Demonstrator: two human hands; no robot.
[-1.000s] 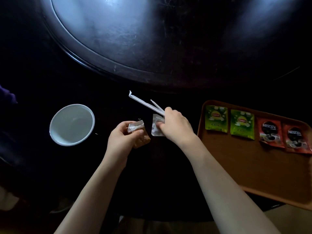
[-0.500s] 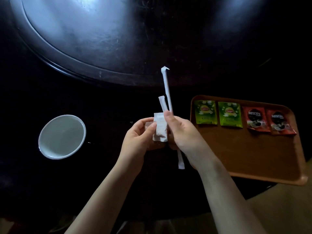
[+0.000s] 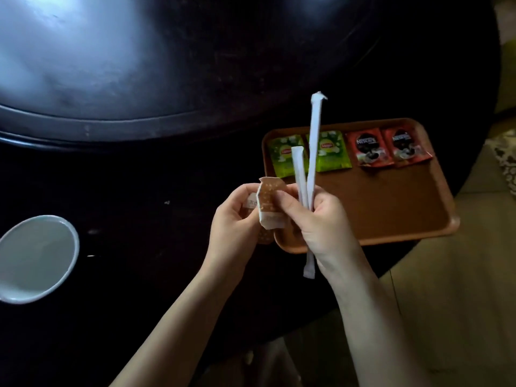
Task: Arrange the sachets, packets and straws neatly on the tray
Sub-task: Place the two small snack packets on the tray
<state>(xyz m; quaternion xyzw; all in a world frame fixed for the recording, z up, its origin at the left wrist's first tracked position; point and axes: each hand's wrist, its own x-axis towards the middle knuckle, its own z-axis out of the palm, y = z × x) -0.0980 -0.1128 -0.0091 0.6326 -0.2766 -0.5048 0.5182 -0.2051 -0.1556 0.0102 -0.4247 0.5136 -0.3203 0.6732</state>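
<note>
Two white paper-wrapped straws (image 3: pixel 310 174), one long and one short, stand upright in the right hand (image 3: pixel 321 219), fingers clenched round them over the tray (image 3: pixel 391 208). The left hand (image 3: pixel 234 219) pinches brown sachets (image 3: pixel 74 203) just beside the tray's near-left corner.

Glossy dark table (image 3: pixel 195 65); paper-wrapped straws (image 3: pixel 314 152)

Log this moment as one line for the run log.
right hand: wrapped straws | left hand: brown sachets | tray: four packets placed

Both forearms extended forward, left hand (image 3: pixel 237 216) and right hand (image 3: pixel 321 219) raised side by side, fingers closed in grips.
</note>
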